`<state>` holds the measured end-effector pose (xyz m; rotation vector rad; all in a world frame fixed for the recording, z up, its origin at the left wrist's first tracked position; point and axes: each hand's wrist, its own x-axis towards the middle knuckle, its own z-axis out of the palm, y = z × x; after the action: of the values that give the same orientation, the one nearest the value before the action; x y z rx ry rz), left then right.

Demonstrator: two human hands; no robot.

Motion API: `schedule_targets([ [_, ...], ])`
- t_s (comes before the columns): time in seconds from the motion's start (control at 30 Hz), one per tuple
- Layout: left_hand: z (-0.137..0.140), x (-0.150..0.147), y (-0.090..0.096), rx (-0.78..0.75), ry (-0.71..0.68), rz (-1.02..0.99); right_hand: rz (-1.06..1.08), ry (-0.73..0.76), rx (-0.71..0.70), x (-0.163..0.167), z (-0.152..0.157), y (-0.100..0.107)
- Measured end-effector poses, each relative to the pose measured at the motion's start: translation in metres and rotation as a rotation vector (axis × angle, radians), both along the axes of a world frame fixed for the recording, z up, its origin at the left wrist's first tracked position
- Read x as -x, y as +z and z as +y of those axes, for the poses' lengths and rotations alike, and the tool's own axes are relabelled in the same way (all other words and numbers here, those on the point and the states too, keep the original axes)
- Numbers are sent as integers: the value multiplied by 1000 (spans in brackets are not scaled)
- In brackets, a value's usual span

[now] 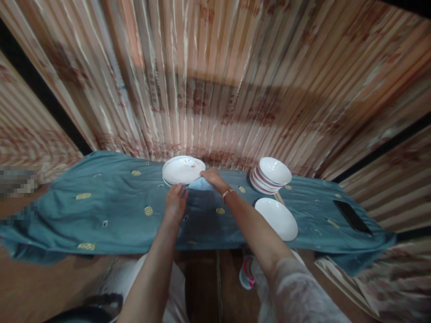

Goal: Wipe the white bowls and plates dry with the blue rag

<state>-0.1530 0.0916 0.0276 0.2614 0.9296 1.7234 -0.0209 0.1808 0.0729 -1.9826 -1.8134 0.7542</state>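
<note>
A small stack of white plates point(182, 170) with a small floral print lies at the back of the cloth-covered table, left of centre. My right hand point(212, 176) is closed on the right rim of the top plate, thumb and fingers pinching it. Close to the stack's front edge is my left hand point(175, 198), its fingers slightly apart; whether they touch the rim I cannot tell. A light blue patch point(201, 184) shows below my right hand, its nature unclear.
A tall stack of white bowls point(274, 170) stands at the back right. In front of it lies a white oval plate point(283, 220), partly behind my right forearm. A black phone-like slab point(352, 216) rests at the right end of the teal tablecloth point(124, 224). Pleated curtains point(215, 103) hang behind.
</note>
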Motion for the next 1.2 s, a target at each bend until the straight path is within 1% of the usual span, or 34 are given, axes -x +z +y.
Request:
schedule_targets([
  [0.1,-8,-6,12,49,-69,-103,89,-36,-23,-9,-13,-7],
  [0.23,-20,-16,22,67,-138,-116,213,-79,-57,-31,-37,-17],
  [0.37,-30,-26,22,10,-189,-58,351,-109,-113,-58,-71,-25],
  [0.5,-37,-36,20,-46,-276,15,465,-169,-118,-78,-109,-40],
  [0.57,-40,-40,18,-36,-307,54,521,-196,-93,-85,-127,-48],
  [0.67,-44,-43,12,-3,-375,133,697,-181,7,-99,-153,-55],
  [0.77,-47,-44,5,19,-420,237,841,-110,119,-117,-176,-52],
  [0.83,-48,-44,2,23,-425,314,912,-109,160,-129,-186,-47],
  [0.9,-49,-45,1,21,-433,386,1011,-179,146,-140,-188,-41],
  [0.97,-51,-45,1,20,-448,445,1092,-289,59,-147,-183,-38],
  [1.03,-53,-47,3,20,-468,494,1079,-349,-104,-150,-172,-38],
  [1.07,-53,-48,3,20,-480,516,1020,-341,-189,-150,-166,-40],
  [1.1,-54,-48,4,22,-490,536,924,-298,-259,-149,-160,-43],
  [1.13,-54,-49,3,24,-497,555,799,-225,-304,-146,-155,-47],
  [1.2,-53,-50,1,21,-510,595,516,-31,-307,-139,-150,-56],
])
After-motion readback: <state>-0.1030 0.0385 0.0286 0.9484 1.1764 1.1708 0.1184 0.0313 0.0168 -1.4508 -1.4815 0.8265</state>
